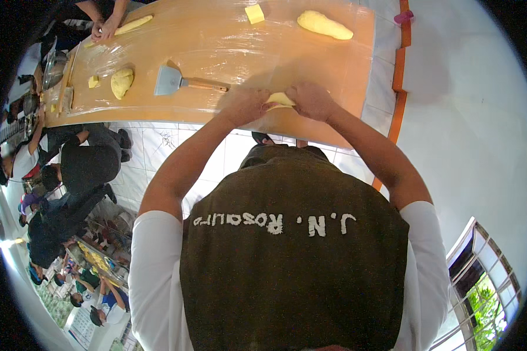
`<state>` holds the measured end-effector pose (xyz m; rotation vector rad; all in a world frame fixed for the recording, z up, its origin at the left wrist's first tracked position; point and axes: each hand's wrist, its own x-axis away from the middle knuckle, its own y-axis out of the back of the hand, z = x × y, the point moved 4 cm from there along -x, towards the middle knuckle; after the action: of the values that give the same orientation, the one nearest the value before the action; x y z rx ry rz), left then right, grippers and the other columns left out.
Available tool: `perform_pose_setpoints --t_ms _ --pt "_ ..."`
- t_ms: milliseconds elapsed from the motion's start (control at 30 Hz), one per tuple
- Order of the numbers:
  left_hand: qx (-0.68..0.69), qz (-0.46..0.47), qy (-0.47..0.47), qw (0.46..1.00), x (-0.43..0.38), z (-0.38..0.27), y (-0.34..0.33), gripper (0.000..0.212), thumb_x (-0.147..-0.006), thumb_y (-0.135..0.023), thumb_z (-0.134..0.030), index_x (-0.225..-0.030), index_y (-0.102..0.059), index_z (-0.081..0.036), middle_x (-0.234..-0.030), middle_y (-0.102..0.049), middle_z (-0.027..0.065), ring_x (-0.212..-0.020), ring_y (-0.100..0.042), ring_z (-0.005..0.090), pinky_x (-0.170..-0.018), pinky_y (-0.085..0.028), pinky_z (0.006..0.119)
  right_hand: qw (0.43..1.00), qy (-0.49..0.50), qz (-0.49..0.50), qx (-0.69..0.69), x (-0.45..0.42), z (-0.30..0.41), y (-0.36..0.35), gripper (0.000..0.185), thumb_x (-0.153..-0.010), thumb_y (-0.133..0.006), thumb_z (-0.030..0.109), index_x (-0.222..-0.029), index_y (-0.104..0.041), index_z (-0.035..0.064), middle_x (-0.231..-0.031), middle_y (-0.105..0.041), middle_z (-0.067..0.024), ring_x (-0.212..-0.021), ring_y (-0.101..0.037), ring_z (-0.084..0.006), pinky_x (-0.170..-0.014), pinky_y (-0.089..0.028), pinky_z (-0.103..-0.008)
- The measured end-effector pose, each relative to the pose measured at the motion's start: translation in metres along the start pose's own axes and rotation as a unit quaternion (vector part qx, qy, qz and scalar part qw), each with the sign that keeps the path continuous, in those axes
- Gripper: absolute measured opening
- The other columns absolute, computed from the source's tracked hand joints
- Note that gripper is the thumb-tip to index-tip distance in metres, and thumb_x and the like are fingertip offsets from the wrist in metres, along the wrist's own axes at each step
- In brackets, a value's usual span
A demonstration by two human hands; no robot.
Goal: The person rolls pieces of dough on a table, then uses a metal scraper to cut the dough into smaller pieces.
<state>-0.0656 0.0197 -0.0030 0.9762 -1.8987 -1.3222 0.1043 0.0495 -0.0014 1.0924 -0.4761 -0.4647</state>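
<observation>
A piece of pale yellow dough (280, 100) is stretched between my two hands, near the front edge of the table. My left hand (251, 105) grips its left end and my right hand (312, 101) its right end; the curled fingers hide both ends. Left of my left hand lies a dough scraper (170, 80) with a flat metal blade and a wooden handle, the handle end close to my knuckles. Beyond my hands, a long lump of dough (324, 25) and a yellow block (254, 14) rest on the table.
Plastic film covers the orange table (193, 109). A rounded dough lump (122, 83) and a small yellow block (93, 81) sit at its left. Across the table, another person's hands (107, 28) touch a dough strip (134, 25). Several people stand at left; a wall (456, 131) rises at right.
</observation>
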Motion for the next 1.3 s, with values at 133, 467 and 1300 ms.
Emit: perform_pose_setpoints --t_ms 133,467,1300 --pt "0.017 -0.064 -0.036 0.997 0.015 0.007 -0.026 0.039 -0.091 -0.055 -0.045 -0.091 -0.06 -0.006 -0.076 -0.064 0.0132 -0.069 -0.063 0.033 -0.061 -0.05 0.044 0.999 -0.035 -0.017 -0.017 0.004 0.005 -0.018 0.024 -0.075 -0.063 0.018 -0.094 -0.056 0.0048 -0.089 -0.059 -0.0173 -0.088 -0.058 -0.0379 -0.077 -0.049 -0.0483" --pt "0.008 -0.077 -0.039 0.996 0.031 0.0 -0.01 0.049 -0.08 -0.067 -0.041 -0.111 -0.056 -0.005 -0.108 -0.057 0.0136 -0.103 -0.055 0.0344 -0.083 -0.046 0.046 0.985 -0.069 -0.131 0.084 0.025 0.032 -0.018 0.062 -0.083 -0.057 0.053 -0.122 -0.054 0.0039 -0.129 -0.049 -0.016 -0.129 -0.038 -0.0352 -0.105 -0.028 -0.0527" --pt "0.028 0.094 -0.025 0.995 0.031 0.036 -0.006 0.041 -0.094 -0.05 -0.043 -0.094 -0.057 -0.003 -0.087 -0.065 0.0192 -0.081 -0.066 0.036 -0.067 -0.053 0.044 0.981 -0.172 -0.082 0.023 -0.036 0.035 -0.043 0.035 -0.094 -0.048 0.038 -0.092 -0.063 0.0073 -0.095 -0.063 -0.0133 -0.088 -0.061 -0.0328 -0.077 -0.048 -0.045"
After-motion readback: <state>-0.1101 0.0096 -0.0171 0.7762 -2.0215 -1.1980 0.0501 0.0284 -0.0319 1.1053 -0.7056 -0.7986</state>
